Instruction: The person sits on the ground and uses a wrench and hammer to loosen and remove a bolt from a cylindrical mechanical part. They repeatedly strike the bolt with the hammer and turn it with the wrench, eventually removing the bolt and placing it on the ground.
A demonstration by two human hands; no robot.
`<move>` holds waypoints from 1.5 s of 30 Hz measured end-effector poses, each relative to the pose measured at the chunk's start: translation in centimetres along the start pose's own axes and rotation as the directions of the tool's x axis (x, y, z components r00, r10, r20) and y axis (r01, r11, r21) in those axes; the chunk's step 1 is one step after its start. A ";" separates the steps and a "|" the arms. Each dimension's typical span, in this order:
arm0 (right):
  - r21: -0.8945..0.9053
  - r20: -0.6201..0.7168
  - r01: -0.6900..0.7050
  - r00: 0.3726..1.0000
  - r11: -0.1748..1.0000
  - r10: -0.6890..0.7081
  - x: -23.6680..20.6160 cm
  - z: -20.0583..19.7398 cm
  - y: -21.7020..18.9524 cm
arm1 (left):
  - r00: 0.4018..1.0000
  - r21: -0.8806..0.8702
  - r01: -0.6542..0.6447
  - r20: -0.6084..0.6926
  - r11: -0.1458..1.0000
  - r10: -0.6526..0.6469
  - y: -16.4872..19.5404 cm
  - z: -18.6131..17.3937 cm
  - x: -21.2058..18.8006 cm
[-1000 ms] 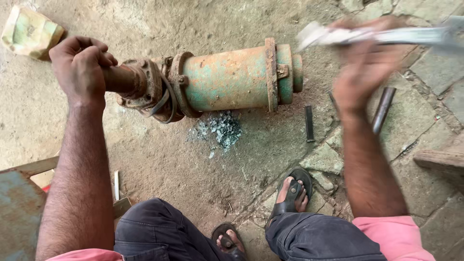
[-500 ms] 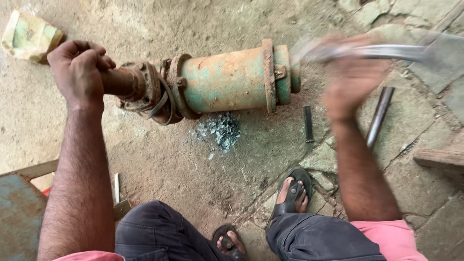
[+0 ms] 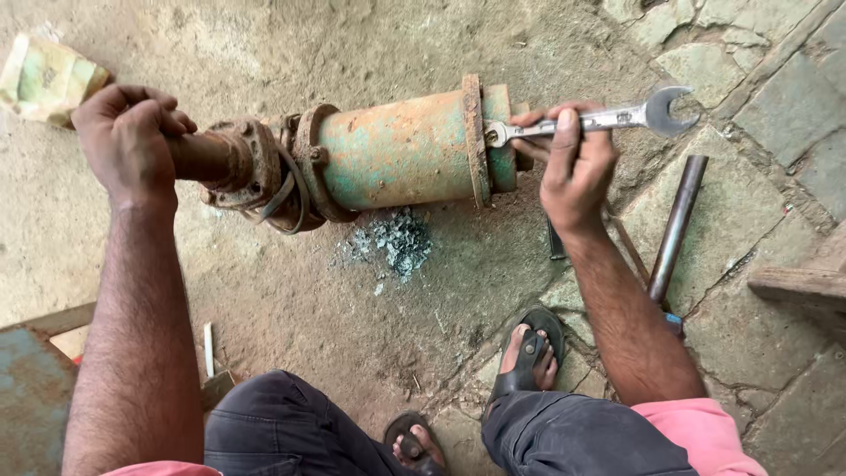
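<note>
A rusty green cylindrical pump body (image 3: 397,150) lies on its side on the dirt floor, with a flange at each end. My left hand (image 3: 128,141) grips the rusty pipe stub (image 3: 207,157) sticking out of its left end. My right hand (image 3: 573,167) is closed around a silver combination wrench (image 3: 608,117). The wrench's ring end sits at a bolt on the right flange (image 3: 473,141), and its open jaw points to the right.
Green paint flakes (image 3: 397,242) lie under the pump. A dark metal rod (image 3: 674,229) rests on the stone paving at the right. A wrapped block (image 3: 46,78) lies top left, and a blue metal surface (image 3: 31,405) bottom left. My sandalled feet (image 3: 529,353) are below.
My right hand has brought the wrench down from a blurred, raised position at the upper right onto the pump's right flange. My left hand has stayed on the pipe stub.
</note>
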State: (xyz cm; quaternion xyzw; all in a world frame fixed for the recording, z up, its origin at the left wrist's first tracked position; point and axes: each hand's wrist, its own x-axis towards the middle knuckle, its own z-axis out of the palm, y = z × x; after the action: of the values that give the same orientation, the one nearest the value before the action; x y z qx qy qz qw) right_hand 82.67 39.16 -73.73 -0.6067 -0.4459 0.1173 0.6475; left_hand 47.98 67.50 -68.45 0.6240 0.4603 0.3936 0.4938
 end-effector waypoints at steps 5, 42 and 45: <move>-0.199 0.098 -0.091 0.989 0.976 0.113 -0.5 -2.1 -0.7 | 0.992 -0.007 0.101 -0.075 0.995 -0.101 0.2 0.1 0.0; 0.334 -0.189 -0.047 0.975 0.941 0.116 1.6 0.0 -2.6 | 1.000 -0.004 0.011 0.013 1.000 -0.011 -1.9 -0.9 0.4; -0.202 0.084 0.035 0.996 0.979 -0.018 -0.1 1.2 -1.5 | 1.000 -0.007 0.017 0.009 1.000 -0.016 -1.8 -0.9 0.6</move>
State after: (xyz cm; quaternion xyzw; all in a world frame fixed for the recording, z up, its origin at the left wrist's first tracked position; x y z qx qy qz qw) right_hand 81.20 39.60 -72.61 -0.6584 -0.4897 0.0870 0.5649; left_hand 46.95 68.47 -69.97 0.6202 0.4616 0.3883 0.5015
